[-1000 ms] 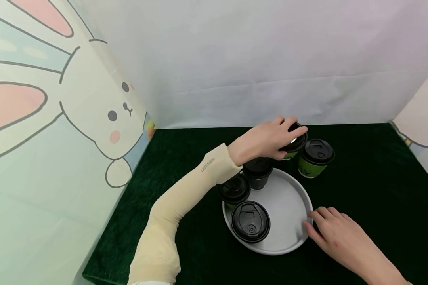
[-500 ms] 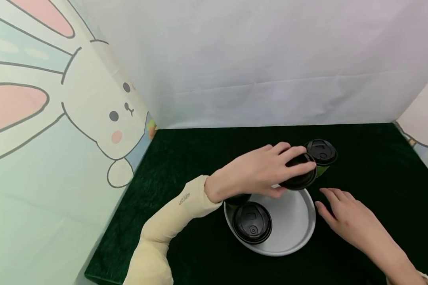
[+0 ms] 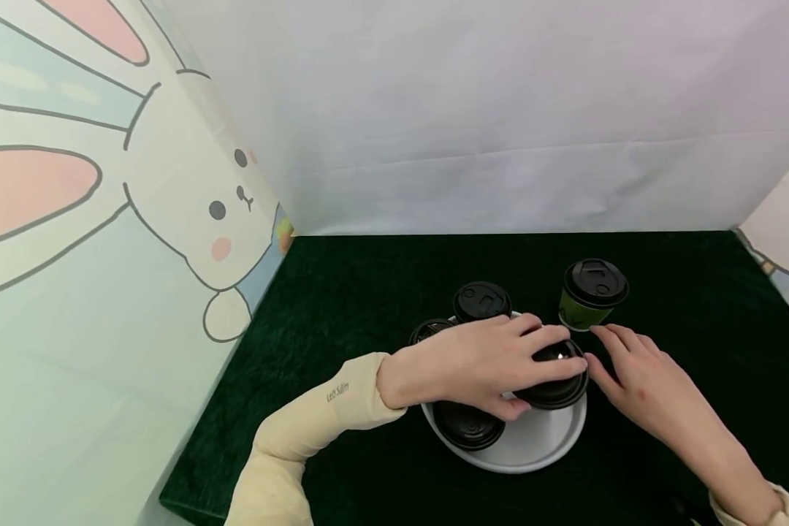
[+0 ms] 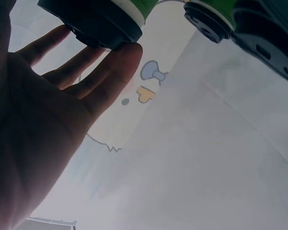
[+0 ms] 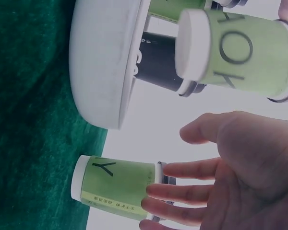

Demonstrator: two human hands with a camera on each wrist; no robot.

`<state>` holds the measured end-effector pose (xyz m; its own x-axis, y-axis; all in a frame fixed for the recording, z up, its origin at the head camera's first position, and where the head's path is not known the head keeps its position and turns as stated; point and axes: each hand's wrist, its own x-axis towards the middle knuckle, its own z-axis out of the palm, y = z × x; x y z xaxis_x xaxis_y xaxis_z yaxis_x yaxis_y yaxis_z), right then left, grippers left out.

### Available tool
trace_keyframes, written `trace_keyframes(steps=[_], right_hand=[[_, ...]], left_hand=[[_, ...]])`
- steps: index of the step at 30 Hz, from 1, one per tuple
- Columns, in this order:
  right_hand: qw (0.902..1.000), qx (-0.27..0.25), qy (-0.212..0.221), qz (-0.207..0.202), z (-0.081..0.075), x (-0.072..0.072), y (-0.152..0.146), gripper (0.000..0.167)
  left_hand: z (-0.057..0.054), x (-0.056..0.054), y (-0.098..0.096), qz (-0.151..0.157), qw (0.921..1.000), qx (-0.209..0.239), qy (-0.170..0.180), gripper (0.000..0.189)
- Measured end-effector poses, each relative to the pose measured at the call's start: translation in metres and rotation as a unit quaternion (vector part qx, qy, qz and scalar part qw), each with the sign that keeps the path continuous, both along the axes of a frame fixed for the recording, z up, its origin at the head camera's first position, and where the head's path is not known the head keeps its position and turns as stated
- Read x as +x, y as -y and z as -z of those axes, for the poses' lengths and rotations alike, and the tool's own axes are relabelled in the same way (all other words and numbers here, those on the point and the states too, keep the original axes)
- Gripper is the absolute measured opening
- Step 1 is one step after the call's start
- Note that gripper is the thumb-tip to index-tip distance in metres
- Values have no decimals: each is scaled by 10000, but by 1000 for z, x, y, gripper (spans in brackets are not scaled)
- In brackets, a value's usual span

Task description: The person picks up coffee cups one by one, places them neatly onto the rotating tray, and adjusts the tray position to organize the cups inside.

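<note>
My left hand grips a green paper coffee cup by its black lid, over the right part of a round pale tray. In the right wrist view this cup hangs with its white base above the tray's rim. My right hand is held with its fingers extended, just right of the tray and holding nothing. Behind its fingertips another green coffee cup with a black lid stands on the table; the right wrist view shows this cup beside the fingers.
On the tray's left side are a dark cup at the back, a lidded cup mostly behind my left hand, and a cup at the front. Dark green cloth covers the table; a pale wall rises behind.
My left hand has brought the green cup from the back of the table forward over the tray. My right hand has let go of the tray's rim and shifted back toward the standing cup.
</note>
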<state>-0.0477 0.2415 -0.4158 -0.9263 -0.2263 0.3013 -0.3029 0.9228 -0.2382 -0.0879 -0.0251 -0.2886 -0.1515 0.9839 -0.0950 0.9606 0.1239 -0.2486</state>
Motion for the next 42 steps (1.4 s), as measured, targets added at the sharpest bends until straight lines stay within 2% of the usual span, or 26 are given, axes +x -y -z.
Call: trace_keyframes(steps=[4, 12, 22, 33, 42], right_hand=[[10000, -47, 57, -17, -2, -3, 3, 50], [9983, -60, 578, 39, -4, -6, 9, 45], [9988, 24, 477, -42, -3, -8, 10, 44], [9990, 20, 450, -39, -2, -8, 11, 43], [9993, 19, 369, -59, 2, -7, 12, 42]], left_hand=[[9, 7, -1, 42, 9997, -210, 81, 74], [21, 12, -6, 12, 9980, -527, 355, 74], [31, 12, -12, 136, 9983, -515, 252, 75], [37, 12, -18, 71, 9968, -740, 290, 75], [40, 15, -19, 62, 9976, -667, 148, 76]])
